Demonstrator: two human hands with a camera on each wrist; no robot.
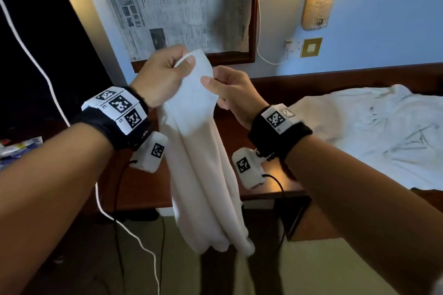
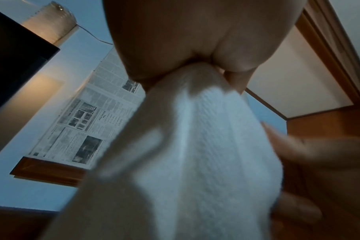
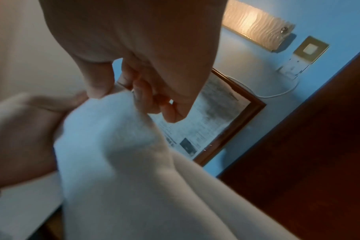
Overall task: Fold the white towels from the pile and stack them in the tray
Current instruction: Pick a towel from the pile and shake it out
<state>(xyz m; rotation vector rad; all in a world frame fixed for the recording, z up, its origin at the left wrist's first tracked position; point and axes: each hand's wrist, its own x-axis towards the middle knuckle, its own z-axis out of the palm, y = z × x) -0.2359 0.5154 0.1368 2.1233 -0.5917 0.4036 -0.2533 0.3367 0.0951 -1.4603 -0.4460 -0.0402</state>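
The towel (image 1: 203, 163) is plain white, like the pile (image 1: 374, 136). The table (image 1: 259, 189) is dark reddish-brown; the wall (image 1: 383, 31) pale blue.

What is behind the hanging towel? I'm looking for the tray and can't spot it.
Behind the towel, pinched by both hands, show a wooden desk and floor. No tray is visible; whatever lies directly behind the cloth is covered.

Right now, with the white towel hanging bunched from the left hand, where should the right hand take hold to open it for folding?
Probably the top hem. The towel hangs bunched from a corner pinched by the left hand. The right hand, already pinching the edge beside it, should slide along that hem from its own side toward the far corner.
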